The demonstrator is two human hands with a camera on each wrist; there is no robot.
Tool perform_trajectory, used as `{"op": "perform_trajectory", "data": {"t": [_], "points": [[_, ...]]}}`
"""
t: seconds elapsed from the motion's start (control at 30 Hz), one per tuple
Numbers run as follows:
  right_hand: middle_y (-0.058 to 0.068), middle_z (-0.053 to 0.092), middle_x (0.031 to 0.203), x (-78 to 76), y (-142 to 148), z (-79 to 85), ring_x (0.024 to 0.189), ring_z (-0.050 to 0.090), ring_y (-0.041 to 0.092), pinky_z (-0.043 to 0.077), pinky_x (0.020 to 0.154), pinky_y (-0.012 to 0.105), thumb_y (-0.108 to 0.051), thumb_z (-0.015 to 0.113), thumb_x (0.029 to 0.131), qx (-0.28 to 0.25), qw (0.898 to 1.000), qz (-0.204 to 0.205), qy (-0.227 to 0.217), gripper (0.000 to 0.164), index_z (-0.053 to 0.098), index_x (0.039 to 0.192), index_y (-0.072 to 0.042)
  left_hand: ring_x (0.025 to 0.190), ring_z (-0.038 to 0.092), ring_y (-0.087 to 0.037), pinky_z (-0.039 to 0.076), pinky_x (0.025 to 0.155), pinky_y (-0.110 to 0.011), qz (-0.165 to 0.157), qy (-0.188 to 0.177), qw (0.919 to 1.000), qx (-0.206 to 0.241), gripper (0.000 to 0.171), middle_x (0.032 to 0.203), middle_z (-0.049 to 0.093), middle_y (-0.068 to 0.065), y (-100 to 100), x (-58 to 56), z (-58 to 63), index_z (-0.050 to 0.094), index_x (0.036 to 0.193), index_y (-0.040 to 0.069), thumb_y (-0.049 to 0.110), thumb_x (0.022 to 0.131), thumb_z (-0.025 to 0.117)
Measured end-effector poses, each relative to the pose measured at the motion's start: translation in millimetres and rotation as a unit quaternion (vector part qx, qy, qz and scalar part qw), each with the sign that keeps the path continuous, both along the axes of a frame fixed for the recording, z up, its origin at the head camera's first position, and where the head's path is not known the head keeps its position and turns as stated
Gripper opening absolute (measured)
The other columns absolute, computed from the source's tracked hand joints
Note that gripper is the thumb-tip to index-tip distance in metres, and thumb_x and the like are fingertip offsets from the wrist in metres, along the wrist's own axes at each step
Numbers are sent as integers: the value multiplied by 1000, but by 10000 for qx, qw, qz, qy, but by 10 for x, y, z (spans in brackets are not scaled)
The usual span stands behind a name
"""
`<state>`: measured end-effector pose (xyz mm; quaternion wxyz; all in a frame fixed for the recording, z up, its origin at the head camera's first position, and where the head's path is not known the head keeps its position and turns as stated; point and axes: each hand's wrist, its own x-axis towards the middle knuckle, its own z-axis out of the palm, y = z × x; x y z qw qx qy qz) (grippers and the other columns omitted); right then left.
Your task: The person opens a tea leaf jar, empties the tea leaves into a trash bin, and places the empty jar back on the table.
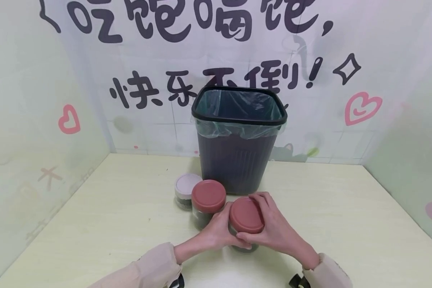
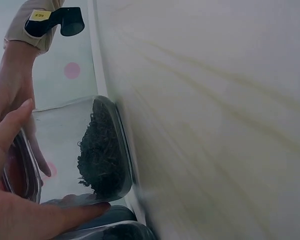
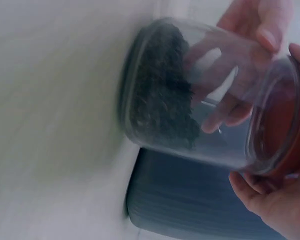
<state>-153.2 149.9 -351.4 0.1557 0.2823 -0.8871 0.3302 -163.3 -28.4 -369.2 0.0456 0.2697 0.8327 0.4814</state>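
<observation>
A clear jar (image 3: 210, 145) with a reddish lid (image 1: 247, 215) stands on the table between my two hands. Dark, dry, tea-like leaves (image 2: 102, 155) fill its lower part. My left hand (image 1: 219, 232) wraps the jar's clear side below the lid, fingers showing through the plastic in the right wrist view. From the right, my right hand (image 1: 277, 228) grips the lid's rim, thumb at the near edge and fingers at the far edge. The lid sits on the jar's mouth. Just left of my left hand is a second red-lidded jar (image 1: 209, 196).
A smaller jar with a pale lid (image 1: 188, 186) stands behind and left of the second red-lidded one. Close behind the jars rises a dark trash bin (image 1: 237, 156) lined with a clear bag. Printed cloth walls (image 1: 147, 132) border the pale table (image 1: 129, 200).
</observation>
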Motion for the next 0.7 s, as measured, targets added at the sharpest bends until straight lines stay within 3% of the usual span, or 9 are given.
{"op": "perform_trajectory", "data": {"t": [0.27, 0.4, 0.57, 0.7], "points": [[3, 39, 126, -45, 112, 38, 109, 43, 17, 46, 83, 33, -35, 74, 70, 43, 9960, 808, -388, 78, 36, 133, -11, 109, 47, -22, 38, 92, -40, 31, 26, 9999, -110, 85, 117, 51, -4, -8, -6, 15, 38, 125, 7, 27, 56, 84], [4, 37, 130, -33, 128, 30, 113, 41, 19, 45, 86, 35, -32, 74, 71, -2, 9939, 950, -555, 80, 31, 136, -13, 109, 47, -22, 37, 93, -40, 14, 56, 9999, -113, 87, 117, 51, -4, -11, -4, 19, 38, 126, 7, 27, 55, 84], [7, 34, 130, 36, 41, 11, 110, 44, 17, 47, 84, 36, -45, 75, 65, -56, 9976, 307, -624, 94, 25, 138, -11, 110, 47, -22, 38, 93, -41, 9, 12, 10000, -74, 88, 119, 50, -6, -17, -8, 13, 36, 126, 6, 26, 56, 84], [8, 37, 122, 69, -54, -7, 102, 48, 15, 49, 77, 33, -57, 74, 58, 45, 9992, -383, -92, 100, 31, 133, -6, 111, 48, -22, 39, 93, -40, 25, 37, 10000, -71, 88, 119, 50, -7, -13, -8, 2, 36, 126, 6, 25, 55, 85]]}}
